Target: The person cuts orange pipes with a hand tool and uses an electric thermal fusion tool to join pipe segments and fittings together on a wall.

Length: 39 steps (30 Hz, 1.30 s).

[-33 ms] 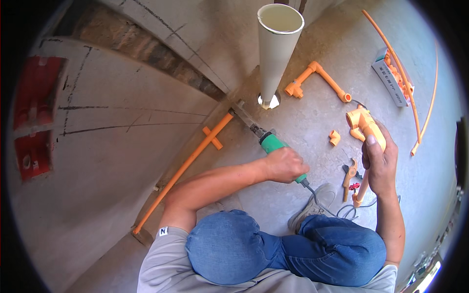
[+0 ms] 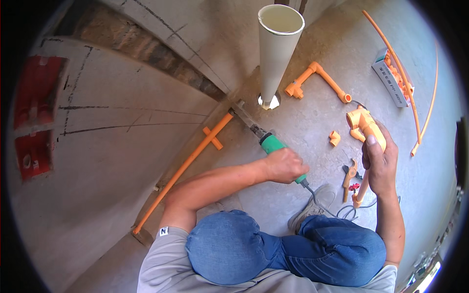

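My left hand [image 2: 286,165] grips the green handle of a corded welding tool [image 2: 273,144]. Its metal heating end [image 2: 246,119] is angled toward the wall base, by the upper end of a long orange pipe [image 2: 181,173]; I cannot tell whether they touch. My right hand [image 2: 381,158] is closed round an orange elbow-fitting assembly [image 2: 365,124], with a pipe [image 2: 363,188] extending below it. A small orange elbow [image 2: 334,138] lies on the floor between my hands. Below it are an orange cutter-like tool [image 2: 351,173] and a small red valve handle [image 2: 354,186].
A white upright pipe [image 2: 276,58] stands in a floor hole. An orange pipe assembly [image 2: 330,83], a box of fittings [image 2: 387,83] and long pipes [image 2: 428,118] lie beyond. A marked wall [image 2: 97,161] with a channel [image 2: 146,49] and red boxes [image 2: 34,93] is left.
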Available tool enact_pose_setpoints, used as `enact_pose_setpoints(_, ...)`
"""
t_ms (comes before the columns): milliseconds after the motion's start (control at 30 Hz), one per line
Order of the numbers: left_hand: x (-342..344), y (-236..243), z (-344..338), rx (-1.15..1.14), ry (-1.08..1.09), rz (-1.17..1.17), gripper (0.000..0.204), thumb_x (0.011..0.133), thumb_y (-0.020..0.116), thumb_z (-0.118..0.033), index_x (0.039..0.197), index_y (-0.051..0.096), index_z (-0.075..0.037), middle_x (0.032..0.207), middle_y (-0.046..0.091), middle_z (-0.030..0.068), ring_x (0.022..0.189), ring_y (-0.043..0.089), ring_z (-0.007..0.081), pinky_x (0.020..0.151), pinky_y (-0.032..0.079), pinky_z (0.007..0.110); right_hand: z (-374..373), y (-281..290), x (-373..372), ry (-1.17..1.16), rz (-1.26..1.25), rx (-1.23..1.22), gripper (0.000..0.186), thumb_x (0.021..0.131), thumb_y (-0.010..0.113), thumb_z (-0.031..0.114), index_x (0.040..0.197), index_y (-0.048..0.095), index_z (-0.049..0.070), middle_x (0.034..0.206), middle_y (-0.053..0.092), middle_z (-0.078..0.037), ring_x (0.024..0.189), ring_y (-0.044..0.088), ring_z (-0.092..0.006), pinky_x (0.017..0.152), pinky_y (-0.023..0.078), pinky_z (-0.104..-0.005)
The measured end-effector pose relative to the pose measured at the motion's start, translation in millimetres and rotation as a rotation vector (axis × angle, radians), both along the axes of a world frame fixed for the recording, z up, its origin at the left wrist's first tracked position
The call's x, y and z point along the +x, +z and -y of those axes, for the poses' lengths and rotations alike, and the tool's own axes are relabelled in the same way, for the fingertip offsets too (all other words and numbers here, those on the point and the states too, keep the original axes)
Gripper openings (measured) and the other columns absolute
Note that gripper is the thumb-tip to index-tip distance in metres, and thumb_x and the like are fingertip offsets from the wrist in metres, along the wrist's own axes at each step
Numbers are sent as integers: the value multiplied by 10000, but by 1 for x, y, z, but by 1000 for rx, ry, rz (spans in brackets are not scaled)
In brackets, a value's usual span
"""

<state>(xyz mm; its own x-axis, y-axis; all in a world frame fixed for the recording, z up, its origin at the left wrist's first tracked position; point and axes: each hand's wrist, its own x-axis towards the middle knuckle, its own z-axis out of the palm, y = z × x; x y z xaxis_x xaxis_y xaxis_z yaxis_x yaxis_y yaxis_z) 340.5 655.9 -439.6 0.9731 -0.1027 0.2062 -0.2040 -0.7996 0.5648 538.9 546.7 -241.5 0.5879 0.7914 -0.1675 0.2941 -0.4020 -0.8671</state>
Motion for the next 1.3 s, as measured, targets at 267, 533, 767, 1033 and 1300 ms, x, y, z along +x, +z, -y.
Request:
enact_pose_setpoints(267,21,20,-9,-16,-54,-162,123,708,674,-163,770,603,-84,637,625,120,626,664,354,563,522,484,5,4,10,-12,-7,22,506,970,572,326,1300,591,-56,758,549,2,634,505,-63,568,415,-234)
enact_pose_setpoints(533,26,0,8,-28,67,-20,100,721,653,-146,774,599,-81,639,621,121,625,662,364,570,526,497,13,4,20,-14,55,15,533,967,573,337,1315,585,-67,766,560,-7,676,504,-64,598,415,-235)
enact_pose_setpoints(767,37,19,0,-18,-83,-244,121,698,672,-132,766,582,-87,642,606,111,656,669,352,582,530,486,27,5,27,-89,71,63,561,976,561,359,1350,544,-58,638,451,45,495,378,-25,443,304,-204)
enact_pose_setpoints(1033,43,15,8,62,27,60,139,687,679,-116,760,565,-86,666,599,102,644,656,315,597,526,461,38,15,37,-111,90,50,607,981,542,392,1377,525,-67,645,449,45,510,398,-27,456,329,-205)
enact_pose_setpoints(1300,30,66,21,-46,-91,10,183,681,691,-137,788,549,-93,674,584,79,651,649,301,578,518,445,79,17,51,-280,89,80,646,950,569,413,1366,531,-79,636,452,42,496,391,-36,447,321,-214)
